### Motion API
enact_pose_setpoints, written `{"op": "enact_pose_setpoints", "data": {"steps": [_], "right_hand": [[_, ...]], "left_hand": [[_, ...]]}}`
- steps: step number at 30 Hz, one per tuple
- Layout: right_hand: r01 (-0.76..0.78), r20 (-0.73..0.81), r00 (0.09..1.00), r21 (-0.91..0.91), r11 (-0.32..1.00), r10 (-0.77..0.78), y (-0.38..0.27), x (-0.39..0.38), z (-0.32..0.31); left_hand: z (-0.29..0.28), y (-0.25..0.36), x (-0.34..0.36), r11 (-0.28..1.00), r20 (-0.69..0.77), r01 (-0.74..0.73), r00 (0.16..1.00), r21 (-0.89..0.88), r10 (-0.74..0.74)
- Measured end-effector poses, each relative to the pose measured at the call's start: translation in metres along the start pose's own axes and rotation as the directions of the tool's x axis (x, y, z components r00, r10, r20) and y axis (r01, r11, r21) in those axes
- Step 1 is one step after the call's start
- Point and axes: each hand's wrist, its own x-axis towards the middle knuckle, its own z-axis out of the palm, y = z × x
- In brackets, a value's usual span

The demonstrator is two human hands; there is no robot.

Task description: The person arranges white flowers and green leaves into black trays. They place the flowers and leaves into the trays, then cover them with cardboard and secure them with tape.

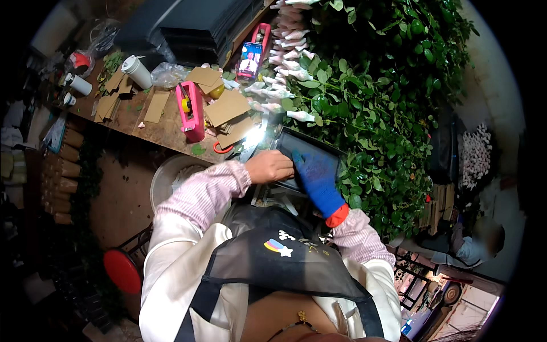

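Note:
My bare left hand (269, 166) has its fingers curled together at the near left edge of a shallow dark tray (289, 142). Whatever those fingers pinch, if anything, is hidden. My right hand (317, 178) wears a blue glove with a red cuff. It reaches over the tray's right side with the thumb stretched out, close to my left fingertips; its other fingertips blend into the dark surface. Left of the tray a bright light (254, 135) glares beside a red-handled tool (222, 149). Cardboard pieces (228, 108) lie beyond it.
A pink tape dispenser (191, 114) stands on the wooden table; a phone (249, 60) leans against another. Leafy stems (364, 114) with white-wrapped heads (290, 43) are piled along the right. White cups (137, 72), a round bin (165, 182) and a red stool (122, 271) are left.

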Motion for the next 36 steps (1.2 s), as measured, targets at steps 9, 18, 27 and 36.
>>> {"op": "enact_pose_setpoints", "data": {"steps": [9,18,27,36], "right_hand": [[-0.065,0.265,0.961,-0.062,0.996,0.079,-0.026,-0.005,-0.023],[-0.091,0.263,0.958,-0.086,0.992,0.11,-0.029,-0.006,-0.02],[-0.095,0.326,0.938,-0.094,0.991,0.121,-0.034,-0.001,-0.03],[-0.075,0.241,0.966,-0.085,0.994,0.093,-0.029,-0.006,-0.016]], "left_hand": [[0.039,0.013,-0.1,0.434,-0.191,0.855,0.494,0.285,-0.848],[0.015,-0.013,-0.084,0.066,0.347,0.947,0.179,-0.314,-0.92],[-0.049,0.006,-0.057,0.402,0.454,0.903,0.424,-0.148,-0.784],[-0.061,-0.005,-0.045,0.481,0.507,0.857,0.336,0.184,-0.794]]}}
